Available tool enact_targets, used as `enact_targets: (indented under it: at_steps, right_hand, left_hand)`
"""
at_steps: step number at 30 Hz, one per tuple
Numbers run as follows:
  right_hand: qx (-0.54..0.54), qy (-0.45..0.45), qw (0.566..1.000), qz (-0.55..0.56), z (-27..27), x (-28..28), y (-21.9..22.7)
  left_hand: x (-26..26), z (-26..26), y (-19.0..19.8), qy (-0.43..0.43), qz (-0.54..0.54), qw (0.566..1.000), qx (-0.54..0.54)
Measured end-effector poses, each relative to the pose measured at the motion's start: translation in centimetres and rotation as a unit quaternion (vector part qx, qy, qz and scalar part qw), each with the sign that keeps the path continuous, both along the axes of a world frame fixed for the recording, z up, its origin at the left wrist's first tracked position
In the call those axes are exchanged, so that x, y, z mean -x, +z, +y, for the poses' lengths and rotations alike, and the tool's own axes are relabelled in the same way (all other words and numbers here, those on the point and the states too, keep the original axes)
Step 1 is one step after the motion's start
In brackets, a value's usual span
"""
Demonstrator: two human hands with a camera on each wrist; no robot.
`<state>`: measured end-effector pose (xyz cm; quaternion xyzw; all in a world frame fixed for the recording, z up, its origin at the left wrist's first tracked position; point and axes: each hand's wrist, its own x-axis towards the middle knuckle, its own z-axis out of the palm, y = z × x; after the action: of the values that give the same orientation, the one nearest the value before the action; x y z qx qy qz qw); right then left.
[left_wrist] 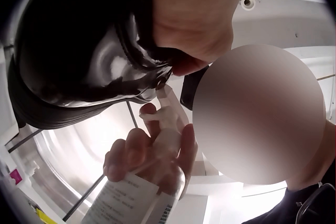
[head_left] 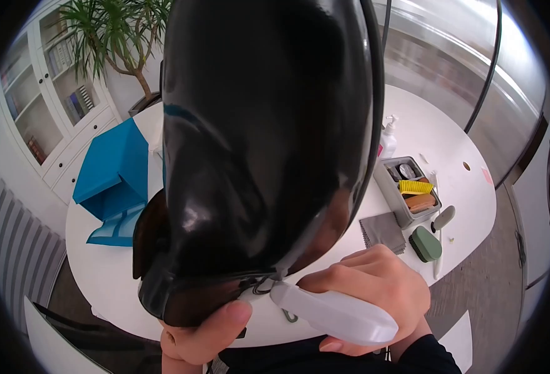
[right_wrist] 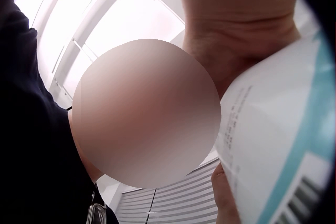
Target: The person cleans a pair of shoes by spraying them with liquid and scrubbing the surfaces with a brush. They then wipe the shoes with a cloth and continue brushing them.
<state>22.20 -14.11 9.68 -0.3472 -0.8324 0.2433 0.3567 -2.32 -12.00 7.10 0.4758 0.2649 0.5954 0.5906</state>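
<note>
A glossy black shoe (head_left: pixel 256 137) fills the middle of the head view, held up close to the camera; its thick ridged sole shows in the left wrist view. My left hand (head_left: pixel 203 336) grips its lower end, the thumb on top and most fingers hidden beneath. My right hand (head_left: pixel 375 287) is curled round a white bottle, whose smooth white top (head_left: pixel 343 318) points at the shoe's lower edge. The bottle's printed label (left_wrist: pixel 121 203) shows in the left wrist view, and its white and teal side (right_wrist: pixel 273 124) in the right wrist view. Whether top and shoe touch is unclear.
On the white table (head_left: pixel 468 224), a grey box (head_left: pixel 406 215) holds a yellow brush (head_left: pixel 415 187) and other items. Near it are a grey cloth (head_left: pixel 384 232), a green block (head_left: pixel 426 244) and a pump bottle (head_left: pixel 388 137). A blue bag (head_left: pixel 116 168) lies left.
</note>
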Motion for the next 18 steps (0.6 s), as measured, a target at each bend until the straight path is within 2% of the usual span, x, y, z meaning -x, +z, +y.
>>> enact_targets:
  at_steps: [6,8,9,11,12,14,16,18]
  right_hand:
    - [-0.039,0.003,0.999,0.000,-0.1,0.3,0.3]
    - [-0.037,0.011,0.999,-0.008,-0.1,0.7,0.6]
    - [-0.013,0.018,0.999,-0.038,0.0,1.0,0.7]
    - [0.013,0.030,0.997,-0.066,0.1,1.5,0.4]
    - [-0.006,0.034,0.997,-0.066,0.1,1.7,0.0]
    - [-0.023,0.044,0.997,-0.065,0.4,1.9,-0.2]
    - [-0.043,0.012,0.997,-0.060,0.5,1.2,0.0]
    - [-0.019,-0.002,0.999,-0.044,0.4,0.9,-0.1]
  left_hand:
    - [-0.2,0.4,0.6,0.020,-0.004,1.000,0.006]
    - [0.2,-0.1,0.1,0.082,-0.075,0.993,0.050]
    - [0.2,-0.1,0.2,0.089,-0.075,0.992,0.052]
    - [-0.1,0.3,0.9,0.070,-0.164,0.984,0.004]
    - [0.1,0.4,0.7,0.075,-0.162,0.984,0.005]
    - [0.5,0.8,0.6,-0.033,-0.304,0.952,0.020]
    - [-0.1,0.5,1.2,0.003,-0.277,0.961,0.012]
    - [-0.3,0.5,1.3,0.034,-0.250,0.968,0.004]
